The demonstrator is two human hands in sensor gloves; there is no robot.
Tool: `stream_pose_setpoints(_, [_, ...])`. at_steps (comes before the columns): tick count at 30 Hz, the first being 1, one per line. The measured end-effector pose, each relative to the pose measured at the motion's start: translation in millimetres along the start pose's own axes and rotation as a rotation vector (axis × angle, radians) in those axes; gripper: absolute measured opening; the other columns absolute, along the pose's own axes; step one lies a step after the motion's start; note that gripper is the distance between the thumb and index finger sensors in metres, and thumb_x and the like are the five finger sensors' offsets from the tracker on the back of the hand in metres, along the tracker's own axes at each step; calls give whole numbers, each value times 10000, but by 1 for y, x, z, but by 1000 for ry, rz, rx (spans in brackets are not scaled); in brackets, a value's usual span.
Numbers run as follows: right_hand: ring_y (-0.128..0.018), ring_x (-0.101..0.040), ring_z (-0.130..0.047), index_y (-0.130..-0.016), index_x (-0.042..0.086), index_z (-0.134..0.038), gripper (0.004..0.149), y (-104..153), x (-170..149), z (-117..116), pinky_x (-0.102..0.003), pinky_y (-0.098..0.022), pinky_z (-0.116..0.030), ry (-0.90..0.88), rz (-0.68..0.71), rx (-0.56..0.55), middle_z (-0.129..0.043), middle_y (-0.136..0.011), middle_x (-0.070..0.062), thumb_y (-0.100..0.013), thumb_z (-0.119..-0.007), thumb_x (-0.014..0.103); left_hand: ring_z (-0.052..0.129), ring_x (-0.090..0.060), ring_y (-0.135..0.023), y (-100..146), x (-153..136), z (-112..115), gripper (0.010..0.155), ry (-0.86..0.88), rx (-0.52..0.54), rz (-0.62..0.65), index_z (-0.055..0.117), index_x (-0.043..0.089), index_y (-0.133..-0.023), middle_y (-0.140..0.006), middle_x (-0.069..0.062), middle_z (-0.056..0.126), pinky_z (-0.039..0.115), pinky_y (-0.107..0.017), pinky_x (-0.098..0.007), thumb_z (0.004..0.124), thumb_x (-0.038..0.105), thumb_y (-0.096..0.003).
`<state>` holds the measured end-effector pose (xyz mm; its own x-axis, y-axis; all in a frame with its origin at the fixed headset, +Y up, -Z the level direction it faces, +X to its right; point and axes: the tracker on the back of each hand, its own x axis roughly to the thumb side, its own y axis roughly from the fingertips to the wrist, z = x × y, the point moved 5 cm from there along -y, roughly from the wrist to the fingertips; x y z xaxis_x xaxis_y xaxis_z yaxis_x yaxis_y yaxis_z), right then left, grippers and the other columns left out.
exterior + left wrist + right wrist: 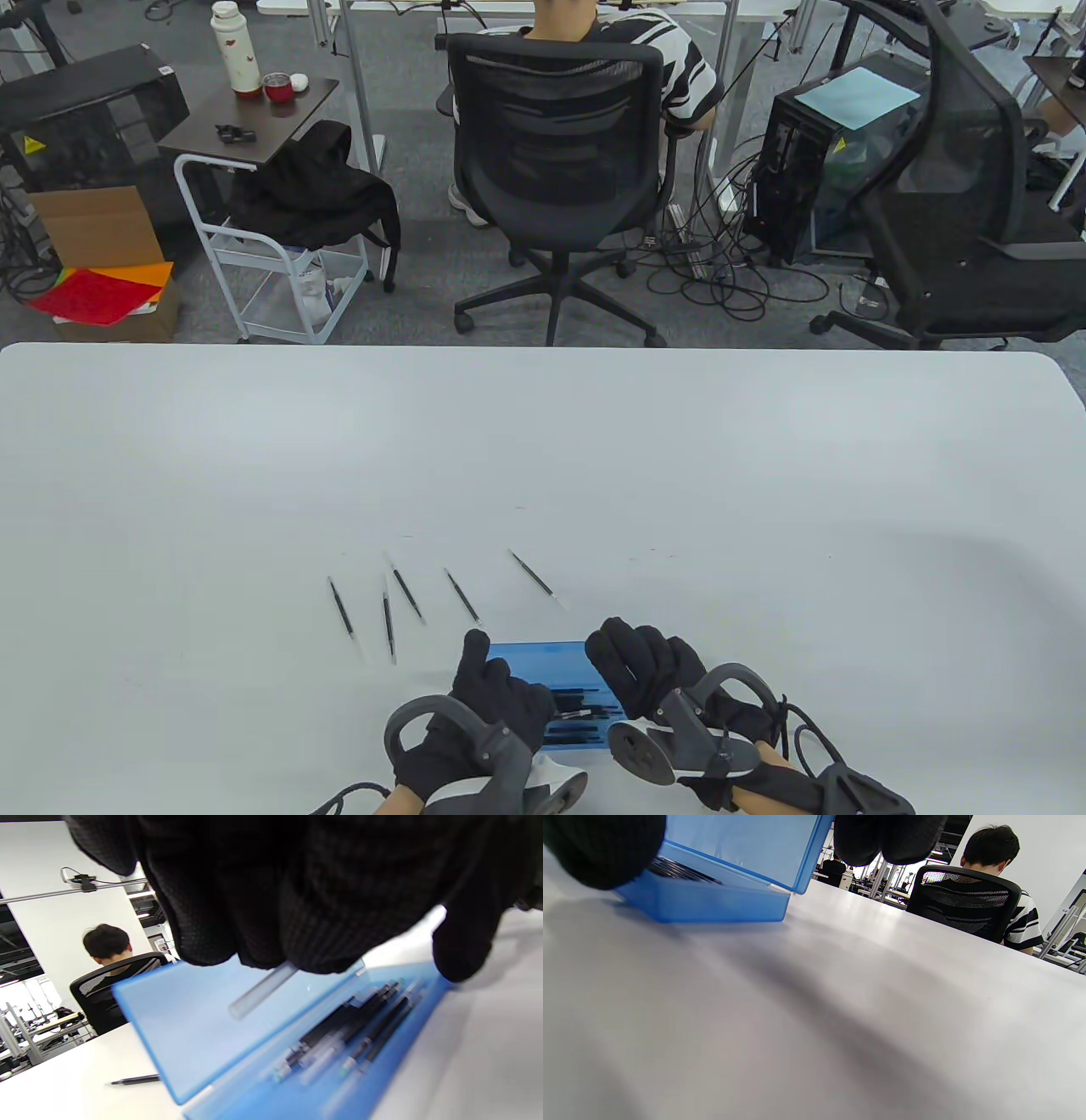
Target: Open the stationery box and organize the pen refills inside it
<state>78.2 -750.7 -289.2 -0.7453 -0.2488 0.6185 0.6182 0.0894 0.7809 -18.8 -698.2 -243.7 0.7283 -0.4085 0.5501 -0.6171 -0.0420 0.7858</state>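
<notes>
Translucent blue plastic box (543, 658) bottom centre, lid raised. Right hand (645, 662) grips lid's right edge; left hand (496, 692) pinches a clear tube (263, 988). Five thin black refills (462, 594) above-left.

Translucent glossy blue plastic stationery box (186, 1027); matt knitted black cloth gloves (496, 696); smooth white table (543, 441).

Both hands are seen low at the near edge of the table view, in black gloves, each with a tracker strapped to its back. The left hand (488, 705) is set with the thumb raised and the fingers (263, 899) curled downward; whether anything is gripped cannot be told. The right hand (649, 671) is placed just beside it, fingers (888, 836) bent over and pinching the blue lid (742, 844).
</notes>
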Motion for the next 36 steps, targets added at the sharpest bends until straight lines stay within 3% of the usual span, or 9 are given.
stream_pose_setpoints(13, [-1076, -491, -556, -1105, 97, 15, 1193, 0, 0, 0, -593, -768, -598, 2, -1, 1, -148, -1217, -269, -369, -766, 618, 1026, -267, -811, -23, 26, 31, 556, -51, -53, 48, 827, 175, -910, -778, 43, 1021, 587, -756, -679, 962, 331, -394])
stream_pose_setpoints(27, [-1076, -490, -556, -1104, 96, 15, 1190, 0, 1, 0, -593, -768, -599, 5, -1, 0, -148, -1216, -270, -371, -764, 616, 1004, -250, -836, -27, 28, 30, 551, -57, -57, 55, 817, 202, -918, -793, 57, 1010, 573, -760, -677, 955, 338, -402])
stream_pose_setpoints(31, [-1076, -492, -555, -1104, 95, 15, 1192, 0, 1, 0, -593, -768, -599, 4, -1, 1, -147, -1216, -271, -369, -765, 616, 1008, -248, -829, -15, 11, 9, 534, -23, 19, -5, 826, 213, -912, -789, 58, 1015, 581, -761, -666, 949, 342, -409])
stream_pose_setpoints(36, [-1075, -493, -554, -1103, 93, 16, 1190, 0, 1, 0, -592, -768, -598, 6, -1, 0, -146, -1215, -275, -372, -764, 615, 1002, -258, -830, -2, -40, -12, 485, 28, 53, -185, 839, 213, -907, -787, 47, 1019, 581, -768, -656, 903, 355, -448])
